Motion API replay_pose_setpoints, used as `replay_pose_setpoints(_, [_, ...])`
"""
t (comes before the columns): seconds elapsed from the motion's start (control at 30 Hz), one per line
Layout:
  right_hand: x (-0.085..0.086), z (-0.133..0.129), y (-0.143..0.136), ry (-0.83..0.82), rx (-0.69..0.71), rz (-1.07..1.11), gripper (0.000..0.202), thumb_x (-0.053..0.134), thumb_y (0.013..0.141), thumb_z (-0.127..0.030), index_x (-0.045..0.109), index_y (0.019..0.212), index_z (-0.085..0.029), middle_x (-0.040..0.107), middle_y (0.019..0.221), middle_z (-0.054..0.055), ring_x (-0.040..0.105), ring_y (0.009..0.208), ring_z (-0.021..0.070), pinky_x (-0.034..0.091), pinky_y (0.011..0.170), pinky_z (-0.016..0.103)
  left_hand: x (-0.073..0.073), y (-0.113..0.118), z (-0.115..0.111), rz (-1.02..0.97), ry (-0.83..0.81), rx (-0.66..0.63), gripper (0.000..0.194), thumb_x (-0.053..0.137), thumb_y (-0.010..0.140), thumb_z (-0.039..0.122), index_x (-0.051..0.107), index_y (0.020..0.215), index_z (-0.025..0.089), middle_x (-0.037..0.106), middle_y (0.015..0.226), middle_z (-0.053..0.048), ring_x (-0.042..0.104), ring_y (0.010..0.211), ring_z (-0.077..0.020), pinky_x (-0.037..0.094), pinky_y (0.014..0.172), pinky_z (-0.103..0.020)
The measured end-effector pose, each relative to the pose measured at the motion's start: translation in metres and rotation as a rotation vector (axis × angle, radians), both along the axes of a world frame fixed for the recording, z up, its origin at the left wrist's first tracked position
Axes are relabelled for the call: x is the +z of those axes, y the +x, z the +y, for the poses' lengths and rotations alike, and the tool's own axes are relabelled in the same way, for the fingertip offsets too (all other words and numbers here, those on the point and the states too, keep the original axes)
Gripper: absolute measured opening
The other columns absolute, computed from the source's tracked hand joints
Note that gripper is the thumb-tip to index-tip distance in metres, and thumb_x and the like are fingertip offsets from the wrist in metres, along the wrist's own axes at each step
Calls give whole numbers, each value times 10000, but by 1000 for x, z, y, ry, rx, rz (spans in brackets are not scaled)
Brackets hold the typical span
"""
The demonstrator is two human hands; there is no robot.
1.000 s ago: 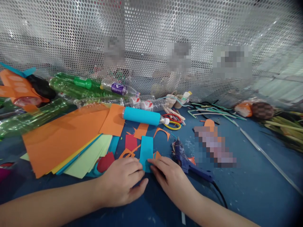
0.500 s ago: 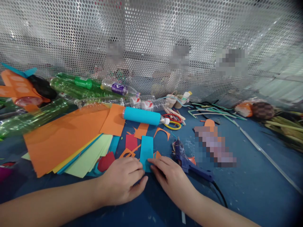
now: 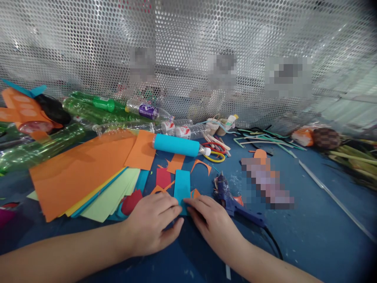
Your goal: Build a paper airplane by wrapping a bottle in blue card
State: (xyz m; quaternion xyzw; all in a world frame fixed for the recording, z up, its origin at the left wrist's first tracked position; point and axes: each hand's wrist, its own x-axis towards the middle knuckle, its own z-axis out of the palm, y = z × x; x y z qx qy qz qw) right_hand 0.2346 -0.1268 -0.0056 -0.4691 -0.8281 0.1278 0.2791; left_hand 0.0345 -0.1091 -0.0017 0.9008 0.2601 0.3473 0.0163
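A blue paper strip (image 3: 182, 184) lies on the dark blue table (image 3: 318, 232), its near end between my hands. My left hand (image 3: 154, 224) touches the strip's left edge, fingers curled together over the near corner. My right hand (image 3: 210, 220) rests at its right edge, fingertips pressed on the paper. Beyond the strip sits a clear bottle wrapped in blue paper (image 3: 176, 144), its white cap pointing right. Red paper (image 3: 163, 178) and orange scraps (image 3: 176, 162) lie around the strip. A dark blue glue gun (image 3: 232, 202) is just right of my right hand.
Fanned orange, yellow and green sheets (image 3: 79, 169) spread at the left. Green bottles (image 3: 94, 110) and clear bottles (image 3: 188, 130) line the perforated metal screen (image 3: 182, 47). Pipe cleaners (image 3: 262, 137) lie at the back right, a long translucent stick (image 3: 332, 196) at the right.
My left fingers have shifted slightly on the near end of the blue strip. My right hand stays in nearly the same place.
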Motion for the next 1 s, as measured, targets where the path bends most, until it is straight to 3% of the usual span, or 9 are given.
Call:
replay_pose_setpoints(0.13, [1, -2, 1, -23, 7, 14, 248, 490, 898, -86, 662, 1043, -190, 680, 877, 81, 664, 803, 229, 581, 737, 397, 1, -1, 2, 37, -58, 143, 242, 516, 867, 234, 595, 1080, 148, 657, 980, -104, 620, 933, -258, 544, 808, -422])
replay_pose_setpoints(0.27, [0, -4, 1, -22, -1, 74, 319, 487, 874, -68, 589, 1144, -204, 659, 1019, 98, 644, 958, 236, 560, 840, 408, 1, -4, 5, 43, -160, 248, 339, 516, 868, 291, 501, 1173, 142, 605, 1109, -148, 571, 1065, -309, 497, 901, -498])
replay_pose_setpoints(0.43, [-2, -7, 3, -19, 51, 115, 575, 472, 767, 10, 435, 1290, -226, 650, 913, 43, 644, 819, 191, 575, 768, 356, -2, -9, 9, -77, -330, 268, 297, 324, 968, 254, 408, 1235, 156, 580, 1166, -152, 566, 1127, -269, 505, 914, -462])
replay_pose_setpoints(0.53, [-1, -8, 3, 22, 94, 67, 580, 445, 762, 17, 441, 1283, -239, 669, 993, 60, 646, 894, 206, 563, 817, 383, -2, -10, 9, -165, -405, 304, 278, 287, 977, 261, 420, 1203, 168, 572, 1160, -145, 569, 1121, -256, 510, 912, -446])
replay_pose_setpoints(0.67, [0, -8, 3, 23, 132, 5, 548, 424, 773, 18, 477, 1254, -240, 679, 1073, 74, 648, 955, 225, 557, 837, 408, -3, -11, 8, -200, -452, 290, 283, 289, 987, 297, 415, 1214, 184, 558, 1196, -140, 551, 1152, -250, 495, 946, -451])
replay_pose_setpoints(0.8, [-2, -8, 5, -22, 113, 37, 602, 447, 788, 2, 405, 1336, -243, 672, 1122, 80, 651, 980, 222, 559, 847, 398, -5, -13, 9, -173, -474, 217, 366, 332, 974, 353, 374, 1301, 194, 529, 1289, -163, 522, 1216, -293, 503, 942, -488])
replay_pose_setpoints(0.9, [-4, -7, 6, -66, 112, 96, 616, 463, 808, -15, 367, 1365, -261, 654, 1165, 75, 640, 1026, 210, 545, 883, 386, -3, -11, 11, -174, -495, 199, 516, 440, 926, 404, 309, 1367, 171, 490, 1353, -206, 514, 1238, -341, 516, 924, -524])
replay_pose_setpoints(1.0, [-6, -6, 5, -117, 93, 150, 626, 465, 812, -14, 362, 1369, -281, 668, 1108, 54, 648, 983, 199, 548, 857, 378, 0, -7, 12, -193, -543, 206, 625, 583, 860, 365, 291, 1385, 191, 521, 1341, -200, 605, 1136, -324, 576, 845, -465])
